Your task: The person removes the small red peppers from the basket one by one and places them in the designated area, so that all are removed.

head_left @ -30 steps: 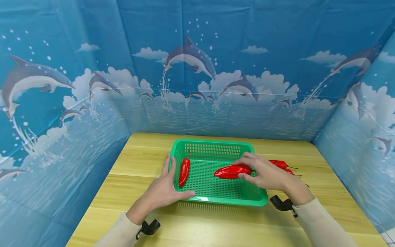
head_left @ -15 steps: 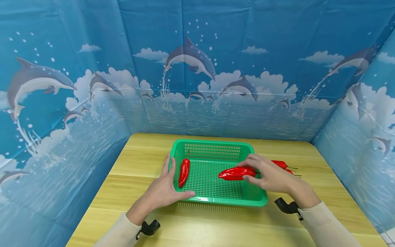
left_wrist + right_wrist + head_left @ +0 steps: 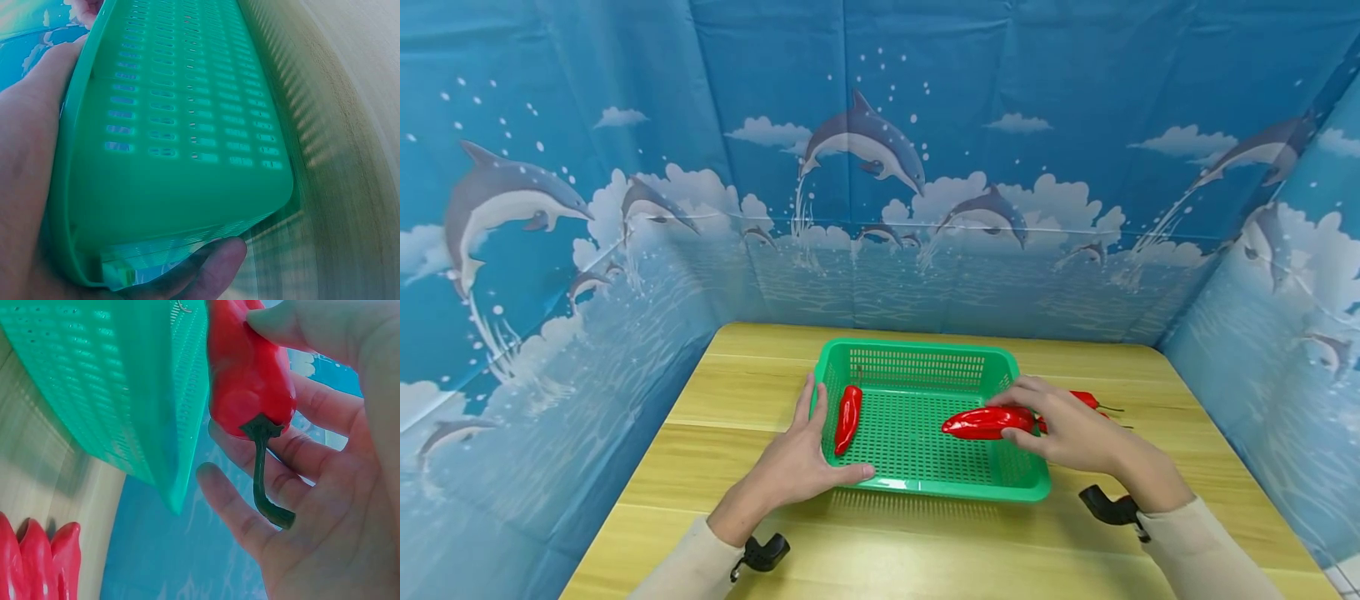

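The right hand [image 3: 1067, 427] pinches a red pepper [image 3: 977, 424] over the basket [image 3: 940, 489]; the left hand [image 3: 793, 462], fingers spread and seemingly straight, touches the basket's corner.

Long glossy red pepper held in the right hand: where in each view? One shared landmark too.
Head: long glossy red pepper right of and below centre, in the right hand.
Left wrist: can't make it out.
Right wrist: top edge, just right of centre, green stem pointing down.
Shared landmark: rectangular green plastic basket, in all three views.
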The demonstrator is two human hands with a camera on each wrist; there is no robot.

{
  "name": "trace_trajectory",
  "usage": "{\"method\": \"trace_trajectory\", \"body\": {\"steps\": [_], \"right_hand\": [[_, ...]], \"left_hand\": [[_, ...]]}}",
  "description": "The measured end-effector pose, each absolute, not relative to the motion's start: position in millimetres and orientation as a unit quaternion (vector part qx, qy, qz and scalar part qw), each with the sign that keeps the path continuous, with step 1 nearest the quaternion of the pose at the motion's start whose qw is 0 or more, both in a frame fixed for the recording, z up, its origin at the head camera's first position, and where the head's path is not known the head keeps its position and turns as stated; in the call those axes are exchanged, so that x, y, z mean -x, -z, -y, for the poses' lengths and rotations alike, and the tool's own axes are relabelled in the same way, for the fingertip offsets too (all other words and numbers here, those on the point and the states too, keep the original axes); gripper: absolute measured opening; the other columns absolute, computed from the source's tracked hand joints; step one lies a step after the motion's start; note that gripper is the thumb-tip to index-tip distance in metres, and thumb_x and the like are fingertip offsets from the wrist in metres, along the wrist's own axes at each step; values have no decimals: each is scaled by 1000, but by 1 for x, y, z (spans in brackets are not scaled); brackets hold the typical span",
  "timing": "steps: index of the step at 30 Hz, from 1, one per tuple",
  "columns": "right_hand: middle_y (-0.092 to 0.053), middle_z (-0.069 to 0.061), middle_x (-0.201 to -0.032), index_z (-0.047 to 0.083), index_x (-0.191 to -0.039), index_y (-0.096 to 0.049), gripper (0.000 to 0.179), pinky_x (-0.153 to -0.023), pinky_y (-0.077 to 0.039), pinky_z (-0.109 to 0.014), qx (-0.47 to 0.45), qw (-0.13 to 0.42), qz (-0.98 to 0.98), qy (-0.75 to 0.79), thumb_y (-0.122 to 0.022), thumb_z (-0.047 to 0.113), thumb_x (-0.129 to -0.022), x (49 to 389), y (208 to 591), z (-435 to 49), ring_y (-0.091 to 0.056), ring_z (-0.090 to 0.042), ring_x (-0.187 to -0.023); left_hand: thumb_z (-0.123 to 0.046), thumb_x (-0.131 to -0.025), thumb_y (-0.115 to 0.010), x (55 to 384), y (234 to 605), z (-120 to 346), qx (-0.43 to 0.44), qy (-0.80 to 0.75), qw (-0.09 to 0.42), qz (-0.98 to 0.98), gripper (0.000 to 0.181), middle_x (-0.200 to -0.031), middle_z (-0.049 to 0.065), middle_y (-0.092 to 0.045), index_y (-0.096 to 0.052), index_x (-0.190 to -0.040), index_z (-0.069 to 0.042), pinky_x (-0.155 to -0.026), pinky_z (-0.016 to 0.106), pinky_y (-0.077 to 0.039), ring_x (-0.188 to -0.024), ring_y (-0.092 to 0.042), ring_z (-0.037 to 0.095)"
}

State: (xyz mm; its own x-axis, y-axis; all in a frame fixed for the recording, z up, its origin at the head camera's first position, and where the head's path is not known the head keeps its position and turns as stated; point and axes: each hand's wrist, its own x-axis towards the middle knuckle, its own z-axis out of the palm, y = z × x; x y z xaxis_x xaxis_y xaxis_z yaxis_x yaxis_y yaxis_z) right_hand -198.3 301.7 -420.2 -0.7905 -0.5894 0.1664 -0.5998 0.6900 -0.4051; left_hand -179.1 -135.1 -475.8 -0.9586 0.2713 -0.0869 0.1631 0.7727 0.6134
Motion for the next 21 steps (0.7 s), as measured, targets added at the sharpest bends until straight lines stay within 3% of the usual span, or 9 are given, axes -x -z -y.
{"method": "trace_trajectory", "body": {"steps": [21], "right_hand": [[-74,7,-128,23,-140,-79,30,-81,-60,-29,-298,19,923,-241,-84,28,-110,191,429,-318,-64,-4,-105]], "left_hand": [[-83,-85,-90,178,477,136,-109,-321,92,-936,153,-195,-11,28,3,-188,-19,-49,34,-39,-53,-65,22]]}}
